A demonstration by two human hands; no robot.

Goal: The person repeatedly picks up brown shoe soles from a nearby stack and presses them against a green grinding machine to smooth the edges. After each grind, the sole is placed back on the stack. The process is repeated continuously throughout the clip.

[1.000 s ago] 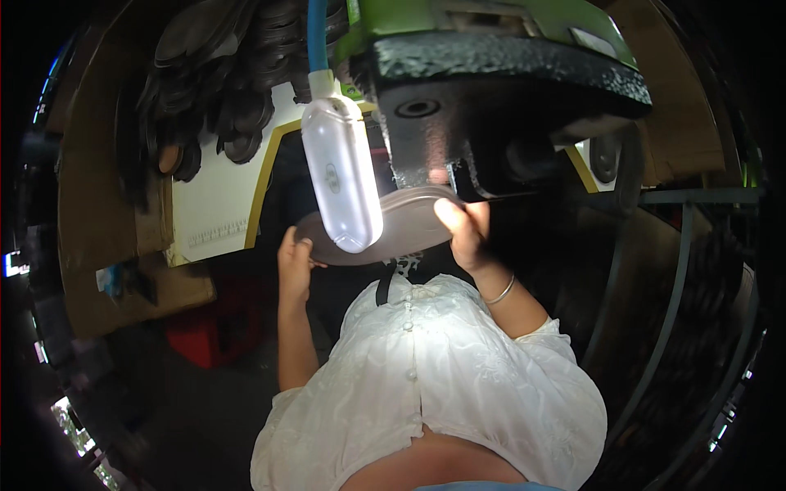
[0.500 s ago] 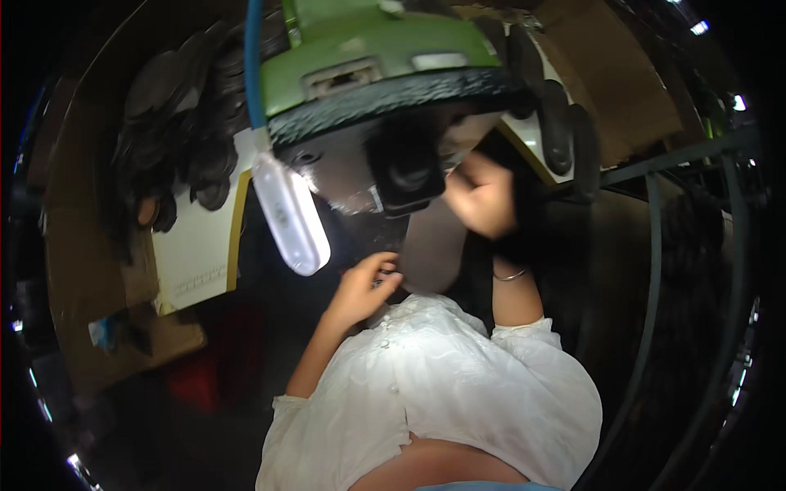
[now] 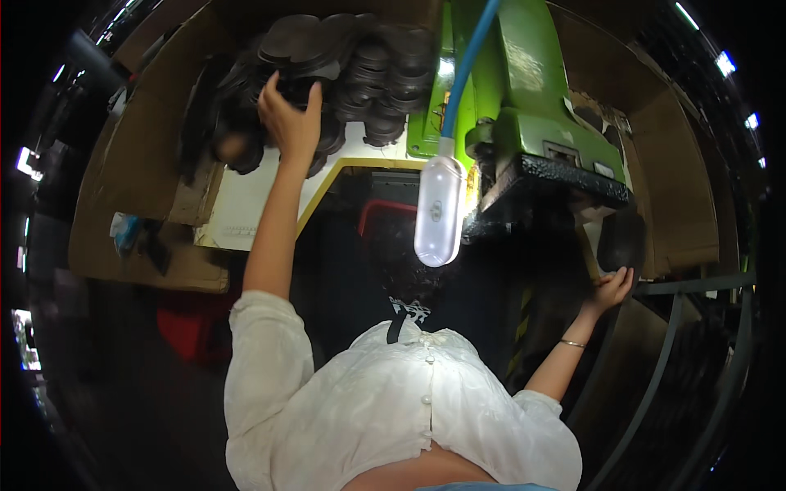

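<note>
My left hand (image 3: 291,123) reaches over the stacks of dark shoe soles (image 3: 303,41) at the far left. Its thumb and fingers are spread apart, with nothing seen between them. Off to the right, my right hand (image 3: 614,288) has its fingers at the lower end of a dark shoe sole (image 3: 621,241), below the head of a green machine (image 3: 565,139). A bracelet circles that wrist.
A lit lamp (image 3: 440,213) hangs from a blue cable in front of the machine. Cardboard (image 3: 147,204) walls in the left side, and a white board with a yellow edge (image 3: 254,204) lies under the soles. Metal rails (image 3: 667,360) stand at the right.
Both hands have parted from beneath the machine head: the left went out to the sole stacks, the right to the right side with a sole. The view has shifted, so the machine appears farther right.
</note>
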